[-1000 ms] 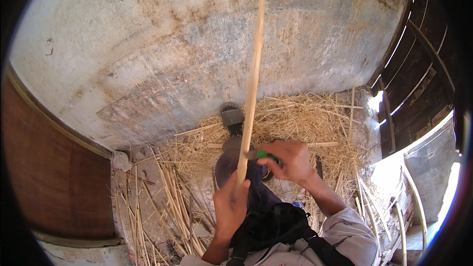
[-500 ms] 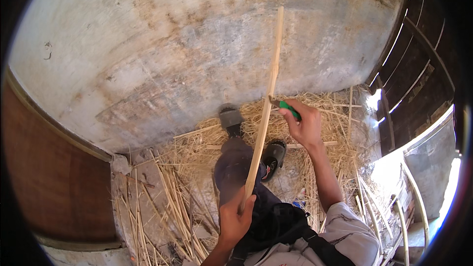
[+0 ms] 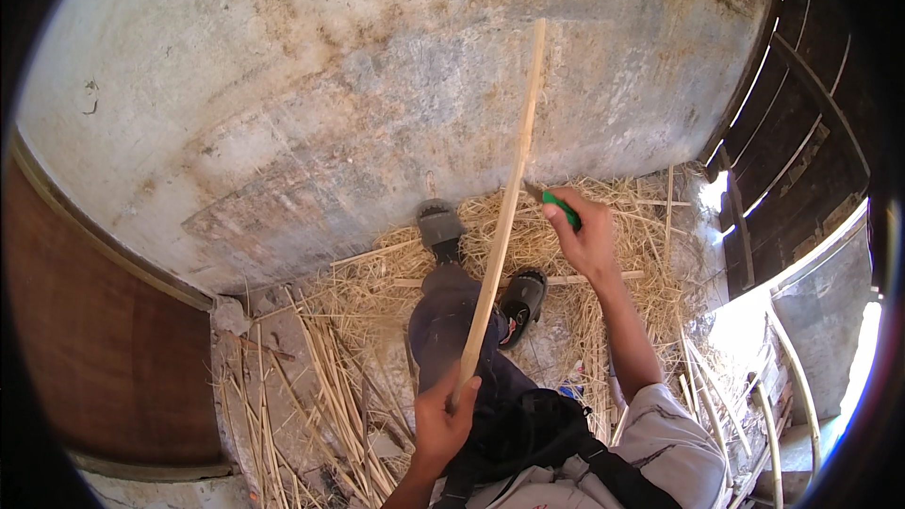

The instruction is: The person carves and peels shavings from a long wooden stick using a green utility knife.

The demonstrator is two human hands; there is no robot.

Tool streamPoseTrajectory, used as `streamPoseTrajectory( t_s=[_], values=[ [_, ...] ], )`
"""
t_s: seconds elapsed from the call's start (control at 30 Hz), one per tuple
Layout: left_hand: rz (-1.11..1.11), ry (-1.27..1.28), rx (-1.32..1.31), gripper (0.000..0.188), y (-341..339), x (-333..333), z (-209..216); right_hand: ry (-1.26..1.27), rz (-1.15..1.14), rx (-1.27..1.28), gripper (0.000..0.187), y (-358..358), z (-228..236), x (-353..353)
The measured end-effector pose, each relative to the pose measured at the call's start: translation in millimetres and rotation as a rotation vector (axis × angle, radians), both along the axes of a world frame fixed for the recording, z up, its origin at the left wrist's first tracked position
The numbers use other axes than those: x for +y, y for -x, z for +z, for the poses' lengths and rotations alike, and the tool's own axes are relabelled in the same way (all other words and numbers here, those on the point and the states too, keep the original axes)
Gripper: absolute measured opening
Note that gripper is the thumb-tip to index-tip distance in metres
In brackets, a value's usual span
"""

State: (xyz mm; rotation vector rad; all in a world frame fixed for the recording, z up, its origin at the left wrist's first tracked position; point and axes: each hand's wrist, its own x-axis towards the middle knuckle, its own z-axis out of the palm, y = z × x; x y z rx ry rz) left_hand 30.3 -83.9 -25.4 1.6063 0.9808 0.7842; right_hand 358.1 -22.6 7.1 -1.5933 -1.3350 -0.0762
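A long pale strip, likely split bamboo (image 3: 510,198), slants up and away from me, past my leg and in front of the wall. My left hand (image 3: 445,424) is closed round its lower end. In my right hand (image 3: 586,231) is a green-handled knife (image 3: 560,210), gripped in closed fingers. The knife's short dark blade points up and left, close to the strip's right side near its middle. Whether the blade touches the strip I cannot tell.
Pale shavings (image 3: 641,273) cover the floor around my sandalled feet (image 3: 441,222). Loose thin strips (image 3: 330,386) lie at the left. A stained wall (image 3: 377,104) rises ahead, with a brown panel (image 3: 104,320) at left. Several curved poles (image 3: 797,368) lean at the right.
The knife and my right hand have shifted slightly right, and the blade tip has come off the strip's face toward its edge. The strip has dropped slightly with my left hand.
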Motion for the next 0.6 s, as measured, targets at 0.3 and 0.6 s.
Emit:
streamPoseTrajectory(
  t_s=[0.3, 0.6],
  values=[
    [0.069, -0.093, -0.055, 0.039, -11, 20, 0, -0.036, 0.412, -0.2, 0.029, 60, -7, -38],
    [0.102, -0.099, -0.11, 0.04, -22, 22, 8, -0.013, 0.394, -0.293, 0.031, 74, -15, -47]
  ],
)
